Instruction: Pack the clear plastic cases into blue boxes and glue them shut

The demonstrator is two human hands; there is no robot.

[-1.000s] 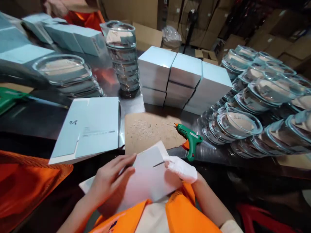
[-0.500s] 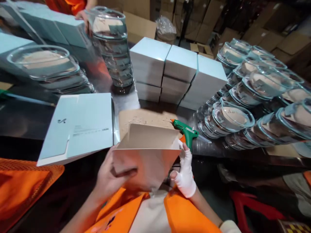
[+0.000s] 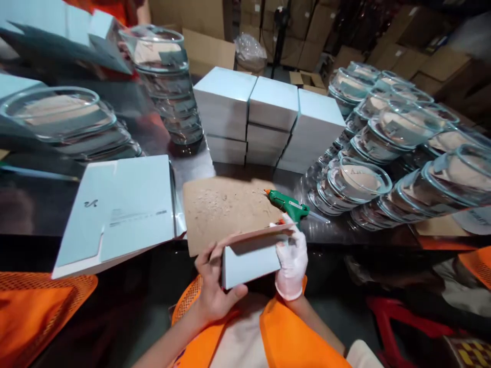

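Between my two hands is a pale blue cardboard box, tilted, with its upper panel raised and its brown inner side partly showing. My left hand, bare, grips the box's left end, thumb below and fingers along the top. My right hand, in a white glove, is closed on the right end with the thumb on the front face. Just beyond my right hand lies a green glue gun with an orange tip. A worn brown cardboard sheet lies on the table under and beyond the box.
Flat pale blue cartons are stacked at left. White boxes stand in rows at the back. Stacks of clear round containers rise at right and back left. A person in orange stands at the far left.
The box has turned over in my hands, from its open brown inside to a closed pale blue face. The far person's boxes have shifted and look lifted. My view has shifted slightly.
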